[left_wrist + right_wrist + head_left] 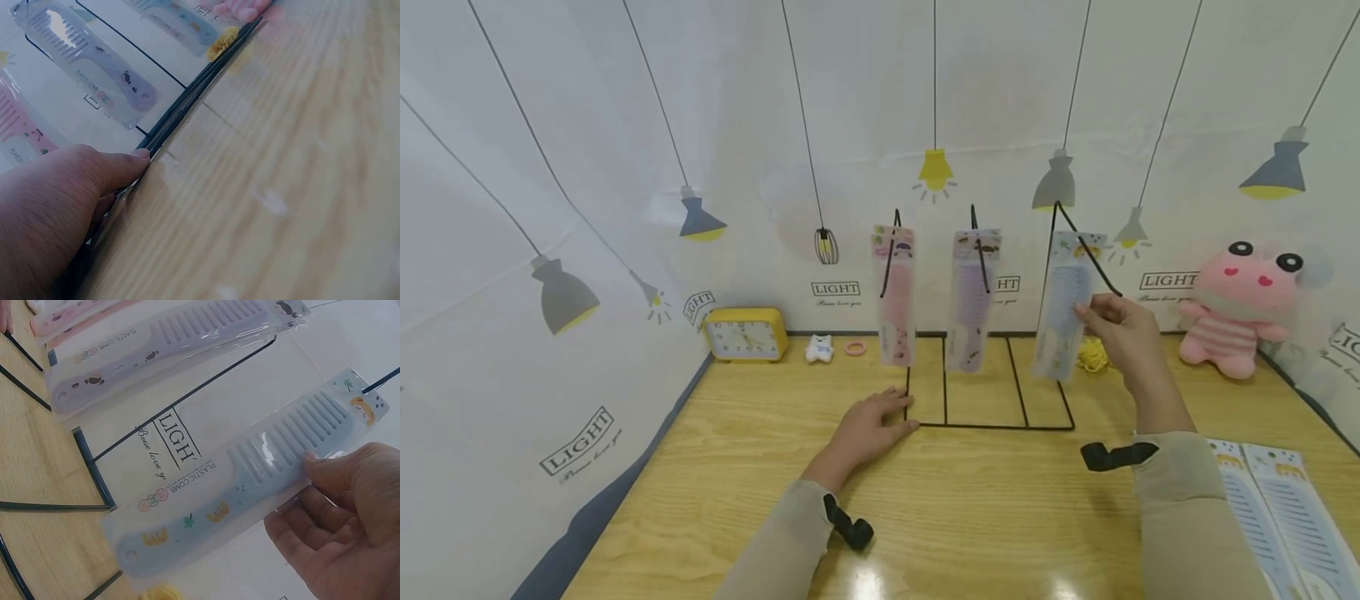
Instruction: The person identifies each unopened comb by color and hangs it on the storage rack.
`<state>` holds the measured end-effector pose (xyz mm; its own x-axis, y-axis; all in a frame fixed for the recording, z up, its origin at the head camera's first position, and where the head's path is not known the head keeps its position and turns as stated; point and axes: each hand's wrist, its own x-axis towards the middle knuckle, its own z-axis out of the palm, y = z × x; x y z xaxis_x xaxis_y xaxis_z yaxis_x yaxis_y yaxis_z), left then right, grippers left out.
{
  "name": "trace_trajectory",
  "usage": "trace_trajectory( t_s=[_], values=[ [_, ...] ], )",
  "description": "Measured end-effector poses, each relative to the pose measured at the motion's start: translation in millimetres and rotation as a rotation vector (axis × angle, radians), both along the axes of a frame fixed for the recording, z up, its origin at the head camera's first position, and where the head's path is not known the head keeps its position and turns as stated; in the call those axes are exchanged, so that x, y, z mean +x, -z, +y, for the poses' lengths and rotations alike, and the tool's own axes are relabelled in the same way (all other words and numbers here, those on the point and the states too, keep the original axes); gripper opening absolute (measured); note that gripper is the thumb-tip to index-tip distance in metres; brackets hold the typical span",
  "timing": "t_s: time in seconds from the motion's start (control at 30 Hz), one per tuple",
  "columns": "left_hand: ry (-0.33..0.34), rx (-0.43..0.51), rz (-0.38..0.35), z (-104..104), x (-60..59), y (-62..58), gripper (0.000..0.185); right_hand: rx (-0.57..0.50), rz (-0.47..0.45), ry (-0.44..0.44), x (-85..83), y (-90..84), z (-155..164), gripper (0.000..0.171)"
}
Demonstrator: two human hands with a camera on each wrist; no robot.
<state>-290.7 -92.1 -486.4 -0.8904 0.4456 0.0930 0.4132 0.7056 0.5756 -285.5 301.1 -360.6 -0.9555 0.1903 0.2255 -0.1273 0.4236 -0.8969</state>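
A black wire display rack [985,427] stands on the table with three hooks. A pink packaged comb [896,308] hangs on the left hook, a purple packaged comb [973,308] on the middle one. From the right hook hangs a blue packaged comb [250,481]; the hook wire passes through its top card. My right hand [1123,333] pinches the edge of this blue pack between thumb and fingers. My left hand [868,425] grips the front left corner of the rack's base, its thumb on the front bar in the left wrist view.
More blue packaged combs [1292,508] lie at the right, partly behind my right sleeve. Along the back stand a yellow clock [745,335], a small white figure [819,348], a pink ring [855,347], a yellow bundle [1093,356] and a pink plush toy [1236,312].
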Motion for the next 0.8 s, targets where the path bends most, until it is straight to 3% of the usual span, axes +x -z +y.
trace_trajectory(
  t_s=[0.57,0.8],
  values=[
    [0.014,0.021,-0.004,2,0.5,-5.1,0.058,-0.031,-0.010,-0.011,10.5,-7.0,10,0.073],
    [0.016,0.017,0.011,1,1.2,-2.1,0.059,-0.023,-0.031,-0.094,14.3,-6.9,13,0.076]
  ],
)
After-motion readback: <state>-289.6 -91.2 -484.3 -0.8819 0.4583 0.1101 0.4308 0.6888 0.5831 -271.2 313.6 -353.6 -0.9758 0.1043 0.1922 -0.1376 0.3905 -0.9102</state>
